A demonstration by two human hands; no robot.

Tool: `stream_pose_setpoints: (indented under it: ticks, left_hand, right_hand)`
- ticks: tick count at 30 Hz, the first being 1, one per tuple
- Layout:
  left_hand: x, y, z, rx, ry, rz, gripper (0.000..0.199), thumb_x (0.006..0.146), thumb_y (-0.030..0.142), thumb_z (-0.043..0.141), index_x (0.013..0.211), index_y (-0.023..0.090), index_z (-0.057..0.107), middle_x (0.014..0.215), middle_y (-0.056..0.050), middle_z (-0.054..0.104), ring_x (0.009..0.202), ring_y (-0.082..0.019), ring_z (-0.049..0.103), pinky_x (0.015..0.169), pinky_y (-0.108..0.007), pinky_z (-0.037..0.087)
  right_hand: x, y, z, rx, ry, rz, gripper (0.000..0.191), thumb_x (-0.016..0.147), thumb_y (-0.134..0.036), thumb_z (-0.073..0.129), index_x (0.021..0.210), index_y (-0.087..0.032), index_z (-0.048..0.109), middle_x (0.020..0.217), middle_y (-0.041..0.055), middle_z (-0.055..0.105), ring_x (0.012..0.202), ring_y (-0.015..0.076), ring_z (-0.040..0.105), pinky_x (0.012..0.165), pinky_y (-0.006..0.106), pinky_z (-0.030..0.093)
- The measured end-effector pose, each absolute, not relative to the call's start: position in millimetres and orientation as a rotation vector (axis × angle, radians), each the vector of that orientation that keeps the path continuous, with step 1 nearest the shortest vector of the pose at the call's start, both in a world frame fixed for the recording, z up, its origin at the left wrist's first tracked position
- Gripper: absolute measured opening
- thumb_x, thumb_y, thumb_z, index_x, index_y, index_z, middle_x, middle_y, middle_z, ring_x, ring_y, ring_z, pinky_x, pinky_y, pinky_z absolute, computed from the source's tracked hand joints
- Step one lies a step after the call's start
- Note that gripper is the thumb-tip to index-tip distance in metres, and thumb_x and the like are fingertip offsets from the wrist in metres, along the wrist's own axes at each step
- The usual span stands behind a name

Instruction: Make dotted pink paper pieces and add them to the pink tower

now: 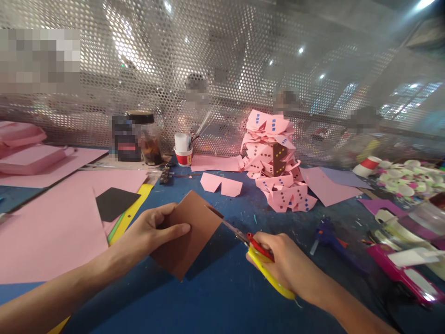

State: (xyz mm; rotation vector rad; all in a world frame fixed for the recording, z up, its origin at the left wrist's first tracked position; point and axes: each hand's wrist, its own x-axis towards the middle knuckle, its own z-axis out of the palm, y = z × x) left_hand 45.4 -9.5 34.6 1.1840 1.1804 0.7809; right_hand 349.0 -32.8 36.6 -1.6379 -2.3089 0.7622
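A piece of brown paper (196, 229) is pinched in my left hand (162, 227), thumb on top and fingers at its left edge. My right hand (280, 262) is wrapped round the red and yellow handles of a pair of scissors (266, 271). The blades point left, at the paper's upper right corner, where a narrow strip stands partly apart from the sheet. Just beyond the brown paper lies a folded pink paper piece (222, 184) with a notch in its lower edge.
A tall pile of pink paper pieces with small coloured squares (271, 153) stands at the back. Pink sheets (52, 222) and a black piece (118, 204) lie left. On the right are a blue glue gun (328, 236) and a pink tool (405, 273). A lidded jar (150, 144) stands behind.
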Motion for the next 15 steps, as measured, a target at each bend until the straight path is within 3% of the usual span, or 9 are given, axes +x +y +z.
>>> stream_pose_setpoints:
  ticks: [15]
  left_hand:
    - [44.8,-9.3,34.5,1.157,1.149,0.76,0.038,0.075,0.038,0.081,0.107,0.024,0.066,0.094,0.0,0.078,0.08,-0.019,0.072,0.064,-0.022,0.054]
  right_hand:
    - [351.3,-37.3,41.9,-1.544,-2.392,0.786,0.019,0.095,-0.039,0.052,0.086,-0.022,0.054,0.074,-0.0016,0.066,0.057,0.0095,0.052,0.053,0.021,0.029]
